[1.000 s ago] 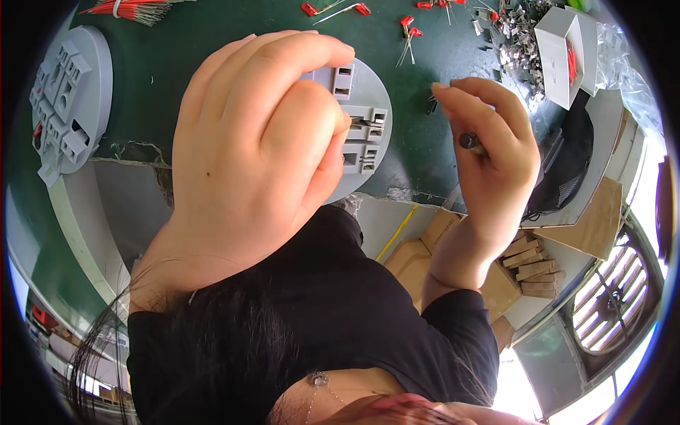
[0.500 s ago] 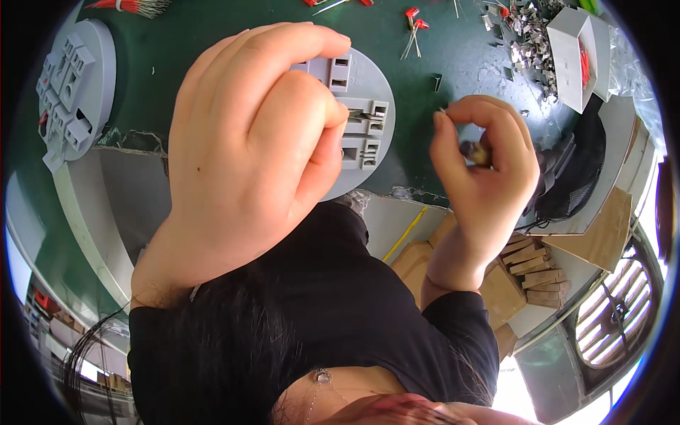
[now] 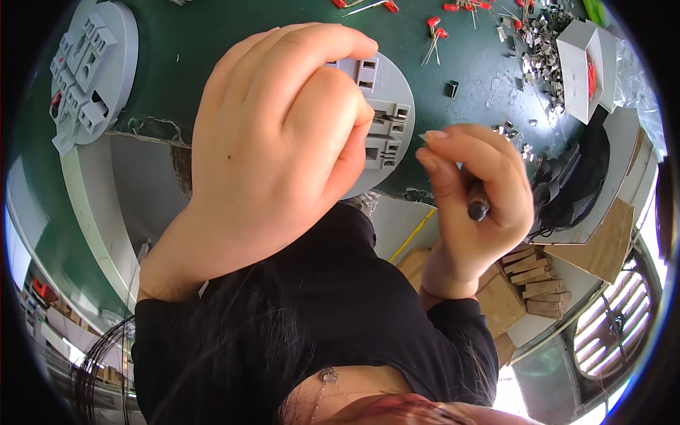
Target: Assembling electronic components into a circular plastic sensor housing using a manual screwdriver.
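Note:
A round grey plate [image 3: 401,81] with raised slotted blocks lies at the table's near edge, partly covered by my left hand [image 3: 276,127]. The fingers of that hand are curled in over the blocks; whatever they pinch is hidden. Just right of the plate, my right hand [image 3: 485,173] is closed around a tool with a dark, round-ended handle [image 3: 478,207]. A small pale tip [image 3: 423,137] shows at its thumb and forefinger, too little to identify. Beyond this hand a small metal clip [image 3: 451,88] lies on the green table.
A second grey plate [image 3: 120,64] with similar blocks sits at the left. Red two-legged LEDs [image 3: 437,33] lie farther back. At the far right are a heap of metal clips [image 3: 542,67], a white box [image 3: 577,99] with red parts and a black mesh bag [image 3: 584,184].
My right hand has come left toward the plate and nearer to me, turning so the dark handle end shows clearly. My left hand keeps its place over the plate. The view has shifted slightly.

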{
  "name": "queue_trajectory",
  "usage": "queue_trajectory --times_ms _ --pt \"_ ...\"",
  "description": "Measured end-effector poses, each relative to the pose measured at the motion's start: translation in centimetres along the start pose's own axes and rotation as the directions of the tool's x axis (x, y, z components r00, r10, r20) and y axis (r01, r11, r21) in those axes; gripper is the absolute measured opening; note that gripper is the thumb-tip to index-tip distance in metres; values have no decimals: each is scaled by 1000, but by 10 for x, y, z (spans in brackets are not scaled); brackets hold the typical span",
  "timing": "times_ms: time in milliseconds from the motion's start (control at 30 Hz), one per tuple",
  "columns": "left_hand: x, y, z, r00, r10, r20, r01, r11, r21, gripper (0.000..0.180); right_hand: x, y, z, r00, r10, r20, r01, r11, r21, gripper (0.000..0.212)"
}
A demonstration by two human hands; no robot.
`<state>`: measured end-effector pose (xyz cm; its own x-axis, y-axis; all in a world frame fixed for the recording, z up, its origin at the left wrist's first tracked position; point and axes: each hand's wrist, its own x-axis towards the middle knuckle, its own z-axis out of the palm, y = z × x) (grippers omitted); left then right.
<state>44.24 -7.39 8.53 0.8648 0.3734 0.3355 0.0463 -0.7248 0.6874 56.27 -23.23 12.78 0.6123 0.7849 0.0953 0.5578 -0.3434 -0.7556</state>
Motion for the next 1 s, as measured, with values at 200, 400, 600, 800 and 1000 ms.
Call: queue_trajectory --times_ms 200,400,600,800,1000 --pt "-3 2 6 998 -3 -59 5 1000 26 24 -6 2 17 995 -61 -76 50 990 -131 29" --pt "-3 0 6 998 5 -66 -2 999 42 24 -7 7 15 996 -19 -88 4 987 -161 26" --pt "-3 0 7 997 14 -75 -12 999 38 24 -7 3 20 991 58 -118 -68 994 -86 24" --pt "-2 0 8 997 4 -74 -2 1000 29 24 -8 5 22 992 62 -112 -69 996 -52 23" --pt "-3 -1 8 997 20 -76 -16 998 53 24 -3 4 23 992 -97 -76 80 975 -208 24"
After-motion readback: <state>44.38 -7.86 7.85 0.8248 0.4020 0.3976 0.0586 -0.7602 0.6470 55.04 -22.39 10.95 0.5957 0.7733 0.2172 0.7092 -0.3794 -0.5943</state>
